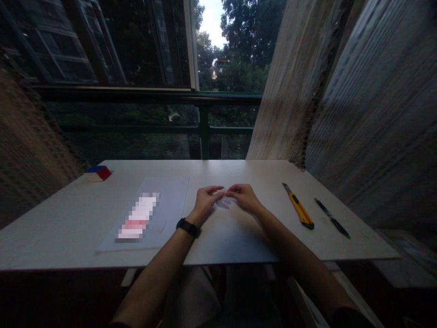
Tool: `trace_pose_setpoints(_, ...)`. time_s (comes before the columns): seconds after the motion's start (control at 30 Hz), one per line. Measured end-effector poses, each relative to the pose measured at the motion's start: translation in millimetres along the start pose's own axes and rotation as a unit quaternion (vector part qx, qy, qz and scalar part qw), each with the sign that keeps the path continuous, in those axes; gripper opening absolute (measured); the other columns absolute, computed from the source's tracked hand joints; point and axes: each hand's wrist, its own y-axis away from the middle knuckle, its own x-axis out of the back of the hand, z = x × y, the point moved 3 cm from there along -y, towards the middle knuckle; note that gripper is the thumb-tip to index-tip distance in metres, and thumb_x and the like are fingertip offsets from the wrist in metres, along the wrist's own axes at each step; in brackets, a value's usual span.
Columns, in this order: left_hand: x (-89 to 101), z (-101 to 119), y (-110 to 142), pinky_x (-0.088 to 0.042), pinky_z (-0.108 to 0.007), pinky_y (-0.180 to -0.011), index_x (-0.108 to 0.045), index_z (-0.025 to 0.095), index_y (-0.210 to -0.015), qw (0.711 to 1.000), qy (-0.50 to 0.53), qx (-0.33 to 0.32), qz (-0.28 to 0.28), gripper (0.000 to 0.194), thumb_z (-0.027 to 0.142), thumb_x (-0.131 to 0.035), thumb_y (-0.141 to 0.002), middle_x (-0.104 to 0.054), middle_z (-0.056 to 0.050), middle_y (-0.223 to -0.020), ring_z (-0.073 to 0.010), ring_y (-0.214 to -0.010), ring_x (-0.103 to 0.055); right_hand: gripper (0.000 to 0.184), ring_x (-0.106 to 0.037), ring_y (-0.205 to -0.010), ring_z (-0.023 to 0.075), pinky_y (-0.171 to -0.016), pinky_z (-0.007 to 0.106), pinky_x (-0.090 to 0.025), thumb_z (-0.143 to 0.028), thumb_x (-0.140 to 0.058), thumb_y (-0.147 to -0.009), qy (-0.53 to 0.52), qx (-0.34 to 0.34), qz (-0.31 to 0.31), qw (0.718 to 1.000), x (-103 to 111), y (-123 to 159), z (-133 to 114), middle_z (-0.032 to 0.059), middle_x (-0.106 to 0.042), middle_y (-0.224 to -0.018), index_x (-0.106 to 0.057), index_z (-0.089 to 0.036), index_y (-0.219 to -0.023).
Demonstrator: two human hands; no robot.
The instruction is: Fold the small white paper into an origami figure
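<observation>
My left hand (206, 200), with a dark watch (188, 227) on its wrist, is pinched closed above the middle of the table. Facing it, my right hand (245, 197) is closed in a pinch too, and the fingertips of both nearly meet. Between them is a small, thin, whitish piece (223, 201), which looks like paper; the fingers partly cover it and its exact kind is unclear. To the right of my right hand lies a yellow utility knife (298, 207) with some blade showing. Left of my left hand rest white paper sheets (174, 191).
A dark pen (332, 217) lies beyond the knife on the right of the white table (232, 171). At the back left corner sits a red, blue and white cube (99, 173). A blurred-out slip (139, 214) lies on the sheets. Curtains (280, 91) hang beside the window.
</observation>
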Motion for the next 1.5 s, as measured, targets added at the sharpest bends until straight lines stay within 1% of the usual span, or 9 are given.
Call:
trace_pose_setpoints(0.27,-0.4,0.0,0.0,-0.045,-0.025,-0.061,-0.070,0.010,-0.091,1.000,0.020,-0.002,-0.011,0.044,0.029,-0.078,-0.052,-0.069,-0.008,-0.073,-0.0159,-0.065,-0.061,0.028,-0.056,-0.058,0.0134,-0.058,0.026,-0.045,-0.041,-0.070,-0.058,-0.084,-0.015,0.049,0.995,-6.3,0.8,3.8,0.0019,-0.063,-0.061,-0.061,-0.015,-0.063)
trace_pose_setpoints(0.4,-0.5,-2.1,-1.5,-0.046,-0.026,-0.064,-0.070,0.012,-0.093,1.000,0.005,-0.012,-0.019,0.042,0.028,-0.076,-0.055,-0.069,-0.009,-0.078,-0.0166,-0.070,-0.061,0.031,-0.056,-0.059,0.0141,-0.058,0.027,-0.045,-0.044,-0.070,-0.058,-0.084,-0.014,0.060,0.995,-7.0,1.3,3.5,0.0025,-0.063,-0.061,-0.060,-0.015,-0.064)
trace_pose_setpoints(0.63,-1.9,0.9,-0.9,-0.045,-0.028,-0.078,-0.070,0.014,-0.092,0.998,-0.039,-0.044,-0.014,0.034,0.020,-0.072,-0.059,-0.069,-0.011,-0.095,-0.0212,-0.091,-0.061,0.031,-0.056,-0.061,0.0144,-0.058,0.026,-0.044,-0.046,-0.067,-0.063,-0.053,0.003,0.068,0.996,-6.8,1.0,5.4,0.0028,-0.061,-0.064,-0.058,-0.016,-0.067)
trace_pose_setpoints(0.8,-2.3,2.8,0.3,-0.047,-0.029,-0.075,-0.070,0.013,-0.094,0.996,-0.070,-0.054,-0.015,0.041,0.021,-0.075,-0.055,-0.069,-0.011,-0.094,-0.0225,-0.088,-0.062,0.030,-0.055,-0.058,0.0144,-0.055,0.026,-0.043,-0.044,-0.066,-0.065,-0.028,0.006,0.080,0.996,-5.7,2.8,3.3,0.0025,-0.060,-0.062,-0.057,-0.016,-0.066)
trace_pose_setpoints(1.0,-0.8,-1.3,-1.3,-0.046,-0.034,-0.083,-0.070,0.014,-0.093,0.995,-0.073,-0.071,0.004,0.042,0.027,-0.077,-0.054,-0.070,-0.010,-0.092,-0.0235,-0.092,-0.062,0.029,-0.057,-0.059,0.0147,-0.057,0.027,-0.046,-0.042,-0.068,-0.064,-0.072,0.007,0.078,0.994,-8.3,4.2,-0.9,0.0015,-0.060,-0.063,-0.054,-0.017,-0.068)
trace_pose_setpoints(1.13,-3.0,-2.3,-0.8,-0.044,-0.036,-0.090,-0.069,0.015,-0.095,0.995,-0.046,-0.083,-0.020,0.041,0.026,-0.076,-0.055,-0.068,-0.010,-0.099,-0.0229,-0.095,-0.062,0.029,-0.056,-0.058,0.0132,-0.055,0.026,-0.045,-0.040,-0.070,-0.063,-0.101,0.023,0.076,0.992,-9.1,4.3,-3.8,-0.0001,-0.057,-0.063,-0.053,-0.017,-0.070)
trace_pose_setpoints(1.2,-3.8,-2.8,-0.8,-0.044,-0.036,-0.090,-0.070,0.014,-0.093,0.995,-0.042,-0.086,-0.022,0.040,0.025,-0.076,-0.055,-0.068,-0.011,-0.099,-0.0229,-0.095,-0.062,0.030,-0.055,-0.057,0.0127,-0.054,0.025,-0.045,-0.041,-0.070,-0.062,-0.106,0.025,0.073,0.991,-9.1,4.2,-4.7,-0.0004,-0.057,-0.063,-0.053,-0.017,-0.071)
trace_pose_setpoints(1.33,-3.4,-3.9,-1.5,-0.046,-0.034,-0.088,-0.070,0.014,-0.093,0.994,-0.061,-0.096,-0.001,0.039,0.026,-0.076,-0.056,-0.069,-0.010,-0.095,-0.0222,-0.092,-0.063,0.032,-0.056,-0.057,0.0126,-0.054,0.025,-0.046,-0.041,-0.071,-0.061,-0.120,0.022,0.070,0.990,-7.9,3.6,-5.4,-0.0003,-0.058,-0.064,-0.055,-0.017,-0.075)
trace_pose_setpoints(1.5,-3.7,-2.3,0.1,-0.048,-0.033,-0.081,-0.069,0.014,-0.096,0.990,-0.087,-0.114,-0.003,0.040,0.033,-0.073,-0.061,-0.070,-0.010,-0.094,-0.0210,-0.087,-0.064,0.029,-0.060,-0.063,0.0147,-0.062,0.027,-0.048,-0.041,-0.069,-0.063,-0.119,0.014,0.023,0.992,-7.1,3.9,-5.7,0.0030,-0.064,-0.068,-0.061,-0.016,-0.074)
